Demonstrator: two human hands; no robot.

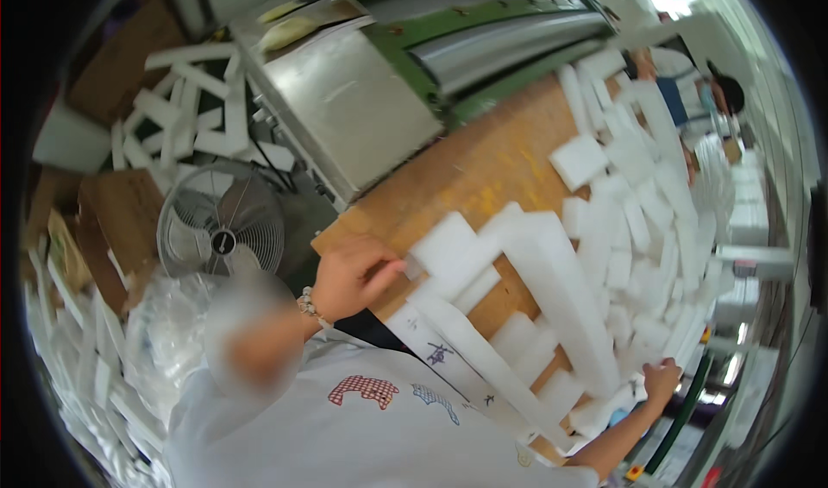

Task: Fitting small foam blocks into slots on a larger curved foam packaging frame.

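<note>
My left hand point(354, 274), with a beaded bracelet at the wrist, is at the table's near left corner. Its fingers are curled together beside a white foam block point(447, 251); a small pale piece shows at the fingertips, too unclear to name. My right hand point(662, 379) is low on the right, fingers bent, beside the heaped foam; what it holds, if anything, is hidden. Between the hands lie a long, thick foam bar point(561, 294), a long foam strip point(487, 363) and smaller foam blocks point(523, 343). A white board with dark handwriting point(431, 343) runs along the near edge.
Many foam pieces point(634, 203) crowd the right side of the wooden table point(466, 186). Beyond stands a green machine with a metal roller point(509, 52) and a steel plate point(354, 100). A fan point(222, 229) and foam offcuts point(185, 113) are left. Another person point(690, 95) is far right.
</note>
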